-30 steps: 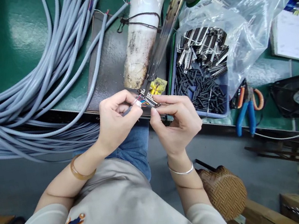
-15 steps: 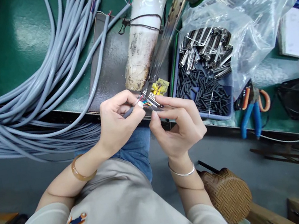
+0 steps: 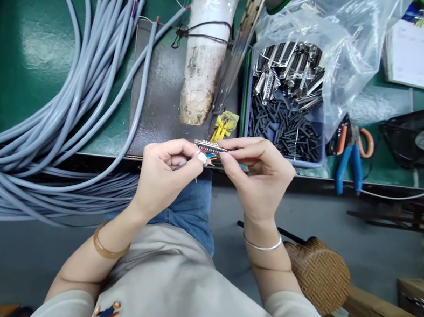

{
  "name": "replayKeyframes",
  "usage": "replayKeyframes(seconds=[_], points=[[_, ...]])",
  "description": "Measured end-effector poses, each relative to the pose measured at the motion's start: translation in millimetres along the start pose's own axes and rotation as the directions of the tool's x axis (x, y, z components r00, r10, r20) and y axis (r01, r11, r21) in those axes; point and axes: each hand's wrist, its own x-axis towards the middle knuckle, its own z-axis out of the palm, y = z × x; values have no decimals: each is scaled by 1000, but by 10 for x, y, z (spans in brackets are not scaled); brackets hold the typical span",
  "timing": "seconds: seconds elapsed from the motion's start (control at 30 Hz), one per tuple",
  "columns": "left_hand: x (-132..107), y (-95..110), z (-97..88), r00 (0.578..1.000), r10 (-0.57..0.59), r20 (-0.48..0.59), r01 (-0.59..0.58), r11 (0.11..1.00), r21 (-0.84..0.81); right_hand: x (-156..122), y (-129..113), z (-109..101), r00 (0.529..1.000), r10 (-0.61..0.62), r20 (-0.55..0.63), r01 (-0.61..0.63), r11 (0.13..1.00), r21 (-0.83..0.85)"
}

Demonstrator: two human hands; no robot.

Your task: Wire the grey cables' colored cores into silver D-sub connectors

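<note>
My left hand [image 3: 165,172] is closed in a pinch on the end of a grey cable, where short coloured wires [image 3: 204,157] fan out. My right hand [image 3: 261,169] pinches a small metal multi-pin connector [image 3: 210,147] between thumb and fingers, right against those wire ends. Both hands meet just in front of the bench edge, above my lap. The cable end itself is mostly hidden inside my left fingers.
A thick bundle of grey cables [image 3: 38,129] loops over the green bench [image 3: 13,57] at left. A dark metal plate [image 3: 159,91] and a wrapped white cylinder [image 3: 205,50] lie ahead. A blue tray [image 3: 286,123] with black sleeves and connectors sits in a clear bag [image 3: 334,11]. Blue-handled pliers [image 3: 345,157] lie at right.
Both hands have dropped slightly toward me, away from the yellow fixture. The connector has turned so it lies flatter between my right fingers.
</note>
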Motion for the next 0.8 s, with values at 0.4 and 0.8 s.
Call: replayKeyframes(seconds=[0.4,0.8], points=[[39,-81,44,989,91,-119,-87,996,35,-1,31,48,971,-240,-7,234,953,-193],[72,-59,44,988,112,-106,-104,992,78,44,41,37,980,-200,10,199,966,-164]])
